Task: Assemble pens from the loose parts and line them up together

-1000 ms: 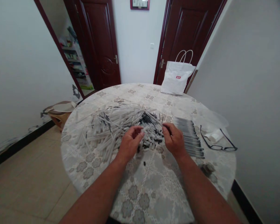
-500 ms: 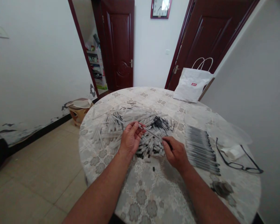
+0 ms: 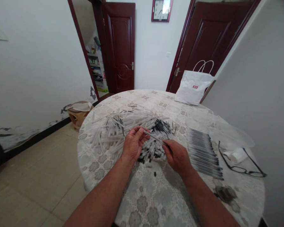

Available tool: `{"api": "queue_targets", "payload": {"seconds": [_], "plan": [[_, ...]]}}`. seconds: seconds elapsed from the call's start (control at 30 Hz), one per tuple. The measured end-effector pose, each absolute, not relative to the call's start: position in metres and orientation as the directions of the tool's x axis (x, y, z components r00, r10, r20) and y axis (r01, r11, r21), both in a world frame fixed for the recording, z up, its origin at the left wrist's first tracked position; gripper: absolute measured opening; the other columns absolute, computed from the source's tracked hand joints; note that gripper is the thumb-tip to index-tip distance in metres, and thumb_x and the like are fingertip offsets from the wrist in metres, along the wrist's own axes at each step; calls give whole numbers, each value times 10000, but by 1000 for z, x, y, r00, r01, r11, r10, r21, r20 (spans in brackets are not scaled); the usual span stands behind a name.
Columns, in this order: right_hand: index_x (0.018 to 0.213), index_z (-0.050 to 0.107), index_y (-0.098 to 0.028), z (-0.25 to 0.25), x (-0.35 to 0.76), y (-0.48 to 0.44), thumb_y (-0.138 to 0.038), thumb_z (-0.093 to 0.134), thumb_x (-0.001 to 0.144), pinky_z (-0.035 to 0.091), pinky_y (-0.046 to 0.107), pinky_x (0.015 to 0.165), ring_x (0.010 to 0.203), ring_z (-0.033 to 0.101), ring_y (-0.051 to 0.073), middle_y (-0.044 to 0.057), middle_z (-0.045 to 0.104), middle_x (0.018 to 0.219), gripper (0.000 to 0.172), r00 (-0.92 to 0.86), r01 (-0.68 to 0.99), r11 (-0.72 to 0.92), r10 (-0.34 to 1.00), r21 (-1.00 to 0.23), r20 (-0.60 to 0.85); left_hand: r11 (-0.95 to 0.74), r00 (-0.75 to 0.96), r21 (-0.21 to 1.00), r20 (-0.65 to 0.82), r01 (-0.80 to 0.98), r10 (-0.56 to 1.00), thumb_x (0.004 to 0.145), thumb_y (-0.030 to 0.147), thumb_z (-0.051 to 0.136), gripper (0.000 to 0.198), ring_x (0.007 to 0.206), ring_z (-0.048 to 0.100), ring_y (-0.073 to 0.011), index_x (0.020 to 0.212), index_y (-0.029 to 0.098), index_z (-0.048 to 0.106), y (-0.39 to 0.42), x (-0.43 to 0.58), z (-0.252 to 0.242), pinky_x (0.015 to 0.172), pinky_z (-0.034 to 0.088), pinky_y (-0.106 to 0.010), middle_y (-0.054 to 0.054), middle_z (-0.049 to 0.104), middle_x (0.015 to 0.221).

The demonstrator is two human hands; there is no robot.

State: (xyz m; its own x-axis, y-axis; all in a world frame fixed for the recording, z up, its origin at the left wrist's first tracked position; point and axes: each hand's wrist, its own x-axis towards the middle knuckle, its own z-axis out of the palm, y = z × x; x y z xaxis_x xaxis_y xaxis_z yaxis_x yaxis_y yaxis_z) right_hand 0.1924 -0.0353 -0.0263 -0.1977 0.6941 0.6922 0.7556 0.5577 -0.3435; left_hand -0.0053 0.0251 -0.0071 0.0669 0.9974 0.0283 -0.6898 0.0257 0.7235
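Note:
Between my two hands, a slim pen [image 3: 152, 135] with a pale see-through barrel slants down to the right. My left hand [image 3: 133, 143] pinches its upper left end between thumb and fingers. Around its other end, my right hand [image 3: 178, 156] is closed, hiding that tip. Beneath and beyond the hands spreads a pile of translucent pen barrels [image 3: 113, 138]. Small black pen parts [image 3: 159, 125] lie in a heap on the pile's right side. Short clear caps with dark ends [image 3: 153, 150] fill the near side. One small black piece [image 3: 155, 174] lies alone nearer me.
Right of my hands, a row of pens [image 3: 204, 153] lies side by side on the round table [image 3: 144, 97]. Beyond them are black-framed glasses [image 3: 239, 169], white tissue [image 3: 238, 155] and clear plastic film. A white paper bag [image 3: 194, 86] stands at the back right; a dark object [image 3: 225, 193] sits nearer.
Both hands keep their hold on the pen. My right hand has moved very slightly, bringing the fingers a little closer along the barrel. The view has tilted up slightly.

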Motion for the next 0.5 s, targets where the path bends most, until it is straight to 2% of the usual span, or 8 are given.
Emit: {"api": "queue_targets", "payload": {"seconds": [0.1, 0.2, 0.3, 0.37, 0.43, 0.5], "plan": [[1114, 672, -198, -23, 191, -36, -247, 515, 998, 547, 329, 837, 891, 702, 211, 99, 742, 982, 200, -165, 743, 551, 701, -380, 694, 25, 62, 717, 25, -697, 998, 753, 329, 849, 305, 868, 728, -166, 914, 163, 649, 26, -2, -10, 762, 601, -278, -35, 736, 917], [1073, 685, -207, -16, 188, -38, -278, 515, 994, 526, 309, 814, 864, 695, 200, 76, 741, 950, 201, -70, 696, 475, 791, -538, 608, 18, 44, 712, 18, -702, 999, 740, 332, 860, 324, 881, 731, -165, 922, 171, 647, 27, 1, -12, 744, 601, -261, -25, 733, 914], [1000, 690, -205, -11, 187, -37, -332, 554, 965, 499, 271, 725, 761, 657, 167, 28, 707, 825, 189, 6, 549, 338, 913, -765, 407, -1, 20, 729, 21, -684, 1000, 724, 339, 872, 343, 876, 736, -164, 922, 175, 644, 28, 1, -14, 733, 600, -250, -19, 735, 893], [919, 667, -198, -11, 189, -32, -367, 579, 932, 443, 228, 579, 600, 572, 124, -17, 632, 694, 190, 7, 345, 204, 975, -916, 220, -8, 17, 762, 25, -648, 1000, 705, 332, 883, 355, 876, 737, -175, 920, 173, 648, 32, 0, -15, 723, 608, -262, -17, 734, 883], [907, 629, -193, -13, 193, -27, -390, 600, 896, 370, 206, 476, 486, 473, 93, -50, 566, 632, 199, -70, 135, 50, 997, -990, 41, -7, 31, 792, 33, -610, 999, 703, 327, 882, 356, 884, 739, -186, 927, 171, 653, 37, 0, -17, 722, 612, -272, -18, 735, 894], [919, 599, -196, -13, 197, -23, -397, 604, 881, 319, 195, 433, 440, 422, 80, -66, 540, 616, 205, -107, 33, -90, 990, -995, -93, -3, 44, 805, 36, -594, 998, 710, 332, 877, 345, 895, 740, -189, 916, 173, 650, 41, 0, -20, 737, 613, -280, -12, 730, 888]]}}
